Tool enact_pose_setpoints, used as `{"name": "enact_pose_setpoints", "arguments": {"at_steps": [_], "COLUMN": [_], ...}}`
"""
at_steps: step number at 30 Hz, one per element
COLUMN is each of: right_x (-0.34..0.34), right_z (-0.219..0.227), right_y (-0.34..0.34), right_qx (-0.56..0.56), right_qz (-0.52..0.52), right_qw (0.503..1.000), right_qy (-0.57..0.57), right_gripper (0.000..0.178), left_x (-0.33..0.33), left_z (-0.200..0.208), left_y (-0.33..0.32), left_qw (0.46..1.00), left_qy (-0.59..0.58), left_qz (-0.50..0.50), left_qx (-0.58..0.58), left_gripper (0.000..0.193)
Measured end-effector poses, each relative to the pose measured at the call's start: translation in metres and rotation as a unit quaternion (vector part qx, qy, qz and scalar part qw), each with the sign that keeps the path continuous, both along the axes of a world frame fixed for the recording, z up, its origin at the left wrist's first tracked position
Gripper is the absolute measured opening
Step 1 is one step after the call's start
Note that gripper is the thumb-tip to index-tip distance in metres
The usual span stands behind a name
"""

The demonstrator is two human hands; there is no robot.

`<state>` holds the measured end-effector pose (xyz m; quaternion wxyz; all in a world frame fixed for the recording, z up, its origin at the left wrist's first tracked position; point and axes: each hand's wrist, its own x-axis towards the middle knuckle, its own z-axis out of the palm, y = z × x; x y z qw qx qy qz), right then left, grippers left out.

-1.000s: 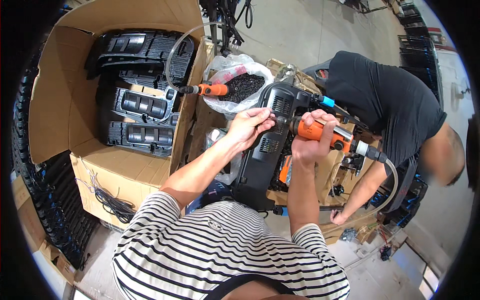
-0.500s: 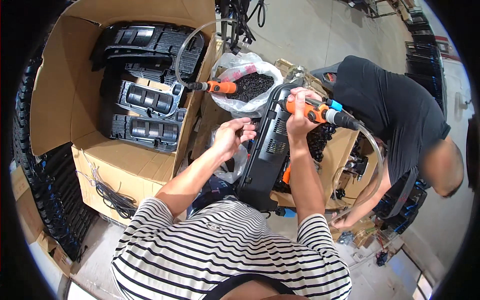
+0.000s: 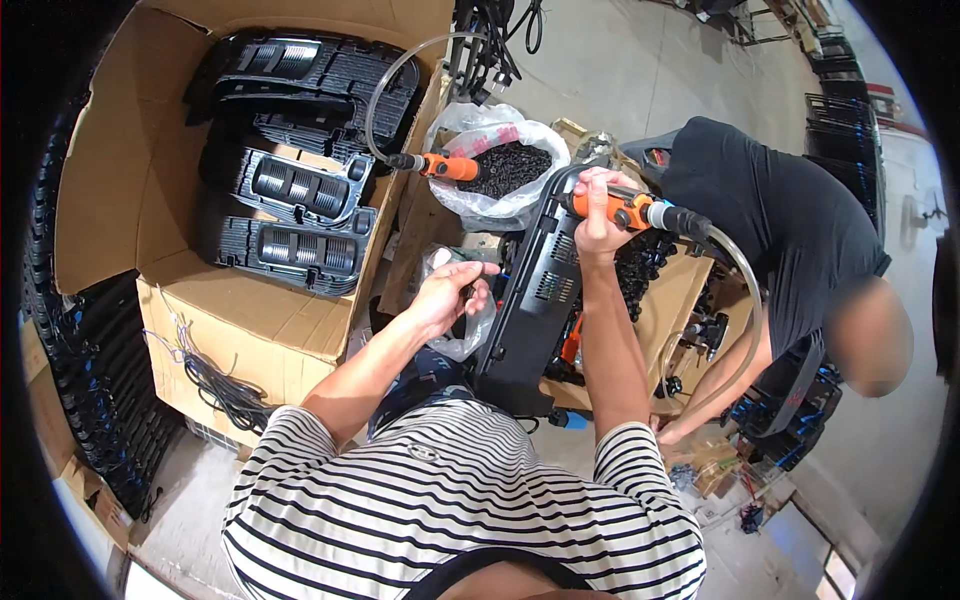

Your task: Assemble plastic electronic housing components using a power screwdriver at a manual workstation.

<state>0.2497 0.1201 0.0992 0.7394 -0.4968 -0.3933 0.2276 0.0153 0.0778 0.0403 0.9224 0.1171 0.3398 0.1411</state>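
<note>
A long black plastic housing with vent slots (image 3: 528,340) lies in front of me, tilted, its far end leaning to the right. My right hand (image 3: 600,215) is wrapped round an orange screwdriver with a clear hose (image 3: 628,212), held over the housing's far end. The tool's tip is hidden behind my fingers. My left hand (image 3: 455,297) is beside the housing's left edge, index finger and thumb stretched toward it and the other fingers curled. A small dark spot shows in the curled fingers, too small to name. Beyond it, a white plastic bag (image 3: 545,134) holds small black parts (image 3: 512,172).
A second orange screwdriver (image 3: 450,167) hangs by its hose over the bag's left side. An open cardboard box (image 3: 250,325) at left holds several black casings (image 3: 300,188). At right a co-worker in a black shirt (image 3: 770,200) bends over, near a carton of black parts (image 3: 675,305).
My left hand has drawn slightly back and down from the housing, its index finger now straighter. The right hand keeps its grip on the screwdriver. The co-worker's head has moved slightly left.
</note>
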Motion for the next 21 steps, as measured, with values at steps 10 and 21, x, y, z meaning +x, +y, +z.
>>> {"name": "enact_pose_setpoints", "arguments": {"at_steps": [10,21], "right_x": [-0.025,-0.081], "right_z": [0.053,0.118], "right_y": [-0.056,-0.229], "right_qx": [0.033,0.008], "right_qz": [-0.062,-0.138], "right_qw": [0.996,0.99], "right_qy": [0.049,0.042], "right_gripper": [0.013,0.029], "left_x": [0.019,0.038], "left_z": [0.013,0.049], "left_y": [-0.013,-0.086], "left_qw": [0.999,0.98], "left_qy": [-0.025,-0.159], "left_qz": [0.026,-0.12], "left_qx": [0.006,0.011], "left_gripper": [0.027,0.019]}}
